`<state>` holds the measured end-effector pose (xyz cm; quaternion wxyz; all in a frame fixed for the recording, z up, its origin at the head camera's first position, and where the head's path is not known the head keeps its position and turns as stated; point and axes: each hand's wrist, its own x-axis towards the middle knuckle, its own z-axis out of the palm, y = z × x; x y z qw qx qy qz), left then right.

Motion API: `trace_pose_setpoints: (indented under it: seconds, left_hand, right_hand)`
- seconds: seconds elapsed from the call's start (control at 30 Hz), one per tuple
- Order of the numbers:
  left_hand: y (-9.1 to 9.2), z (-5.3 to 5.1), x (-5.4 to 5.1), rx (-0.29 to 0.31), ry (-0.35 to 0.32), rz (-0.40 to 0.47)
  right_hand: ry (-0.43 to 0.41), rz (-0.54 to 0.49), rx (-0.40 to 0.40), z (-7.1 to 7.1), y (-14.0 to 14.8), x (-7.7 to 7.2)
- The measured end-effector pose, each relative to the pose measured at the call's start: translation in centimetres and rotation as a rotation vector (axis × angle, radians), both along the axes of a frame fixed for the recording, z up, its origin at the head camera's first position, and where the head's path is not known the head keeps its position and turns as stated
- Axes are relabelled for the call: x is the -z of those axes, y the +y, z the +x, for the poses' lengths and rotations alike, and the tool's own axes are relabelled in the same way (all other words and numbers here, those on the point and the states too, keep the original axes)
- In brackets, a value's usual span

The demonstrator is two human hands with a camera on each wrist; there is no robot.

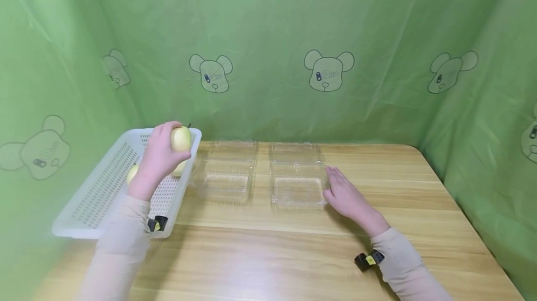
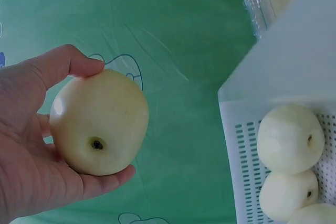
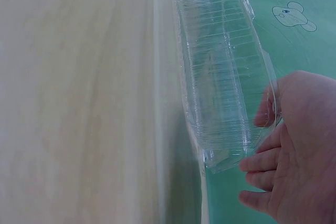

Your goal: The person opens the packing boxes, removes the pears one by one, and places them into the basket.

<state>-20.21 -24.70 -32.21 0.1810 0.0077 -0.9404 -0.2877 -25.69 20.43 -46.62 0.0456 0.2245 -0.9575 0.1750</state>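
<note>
My left hand grips a pale yellow pear between thumb and fingers, above the far end of a white perforated basket. The dark pit of the pear faces the left wrist camera. Several more pears lie in the basket. My right hand rests against the right side of a clear plastic box, its fingers fairly straight. The right wrist view shows the thumb through the clear plastic box.
A second clear plastic box, its lid raised toward the back, stands between the basket and the right-hand box. Everything sits on a wooden table. Green curtains with bear faces hang behind and at both sides.
</note>
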Motion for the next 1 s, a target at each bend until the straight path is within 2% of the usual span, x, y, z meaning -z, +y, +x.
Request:
trace_pose_setpoints:
  seconds: [0.5,0.77,1.0]
  left_hand:
    - [-2.0,-0.1,-0.4,-0.022,-0.026,0.017]
    - [-2.6,-0.3,0.2,-0.034,-0.046,0.012]
    - [-3.2,-0.9,1.1,-0.045,-0.059,0.014]
  right_hand:
    - [-0.005,-0.003,-0.004,0.1,-0.1,-0.4]
    - [-0.013,0.001,-0.003,0.2,-0.1,-0.5]
    - [-0.024,-0.001,0.006,0.4,-0.2,-0.6]
